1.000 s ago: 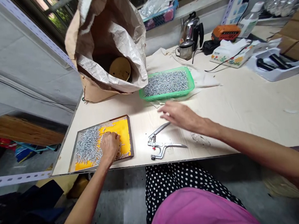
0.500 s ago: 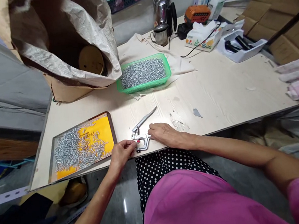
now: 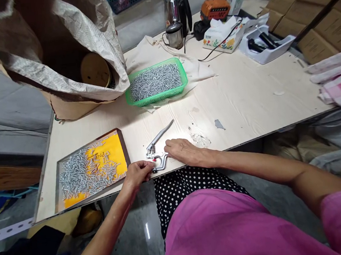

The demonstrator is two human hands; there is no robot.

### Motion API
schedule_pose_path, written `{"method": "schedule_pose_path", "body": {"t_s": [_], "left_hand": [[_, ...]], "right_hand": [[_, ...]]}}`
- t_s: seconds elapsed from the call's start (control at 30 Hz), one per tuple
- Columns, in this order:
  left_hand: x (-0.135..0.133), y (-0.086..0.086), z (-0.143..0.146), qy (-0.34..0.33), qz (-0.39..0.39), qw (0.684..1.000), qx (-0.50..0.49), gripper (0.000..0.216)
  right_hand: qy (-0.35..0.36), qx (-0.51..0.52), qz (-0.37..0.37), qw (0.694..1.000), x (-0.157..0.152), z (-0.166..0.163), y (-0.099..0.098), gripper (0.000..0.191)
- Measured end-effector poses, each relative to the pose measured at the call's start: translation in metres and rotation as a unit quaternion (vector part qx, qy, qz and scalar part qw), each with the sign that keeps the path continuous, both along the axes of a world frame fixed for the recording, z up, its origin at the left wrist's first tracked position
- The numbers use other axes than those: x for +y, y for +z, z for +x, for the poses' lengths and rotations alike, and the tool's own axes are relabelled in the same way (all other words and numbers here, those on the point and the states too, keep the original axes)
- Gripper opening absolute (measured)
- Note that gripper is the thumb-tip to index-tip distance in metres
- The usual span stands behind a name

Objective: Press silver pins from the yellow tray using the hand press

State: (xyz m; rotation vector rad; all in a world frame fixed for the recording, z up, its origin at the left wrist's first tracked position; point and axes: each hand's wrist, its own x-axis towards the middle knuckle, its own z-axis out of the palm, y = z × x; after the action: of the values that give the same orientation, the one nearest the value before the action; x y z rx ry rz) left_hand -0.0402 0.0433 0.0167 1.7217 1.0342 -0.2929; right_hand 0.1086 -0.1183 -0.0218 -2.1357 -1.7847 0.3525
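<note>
Silver snap pliers [image 3: 157, 147] lie on the pale wooden table [image 3: 246, 95] near its front edge. My right hand [image 3: 181, 151] rests over the pliers' lower handle, fingers curled on it. My left hand [image 3: 138, 173] is pinched at the pliers' jaw end, and what its fingertips hold is too small to make out. To the left lies a flat tray [image 3: 71, 196] with a yellow liner and a spread of small metal pieces. A green basket [image 3: 183, 74] heaped with the same metal pieces stands farther back.
A large open paper sack [image 3: 59, 54] holding a round yellow tub stands at the back left. Behind the basket are a white cloth, a steel kettle [image 3: 176, 9], a tissue box [image 3: 223, 36] and a white tray. Folded cloths [image 3: 339, 81] lie at the right edge. Cardboard boxes stand at the far right.
My left hand left the yellow tray and came to the pliers' jaw. My right hand drew back onto the pliers' handle, and the pliers now lie closer to the table's front edge.
</note>
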Motion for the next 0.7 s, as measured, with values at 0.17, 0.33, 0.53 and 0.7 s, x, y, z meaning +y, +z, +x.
{"method": "schedule_pose_path", "body": {"t_s": [0.17, 0.33, 0.53, 0.7], "left_hand": [[0.008, 0.004, 0.007, -0.058, -0.032, 0.997, 0.039, 0.046], [0.009, 0.005, 0.008, -0.069, -0.042, 0.995, 0.055, 0.045], [0.006, 0.003, 0.004, -0.053, -0.037, 0.997, 0.052, 0.046], [0.006, 0.003, 0.005, -0.056, -0.032, 0.997, 0.051, 0.044]], "right_hand": [[0.003, 0.014, -0.014, 1.000, -0.002, 0.000, 0.005, 0.021], [0.018, 0.004, -0.006, 1.000, -0.003, 0.007, 0.008, 0.019], [0.007, -0.042, 0.009, 0.999, 0.000, 0.039, 0.008, 0.101], [0.030, -0.050, -0.004, 0.998, 0.004, 0.046, 0.010, 0.092]]}}
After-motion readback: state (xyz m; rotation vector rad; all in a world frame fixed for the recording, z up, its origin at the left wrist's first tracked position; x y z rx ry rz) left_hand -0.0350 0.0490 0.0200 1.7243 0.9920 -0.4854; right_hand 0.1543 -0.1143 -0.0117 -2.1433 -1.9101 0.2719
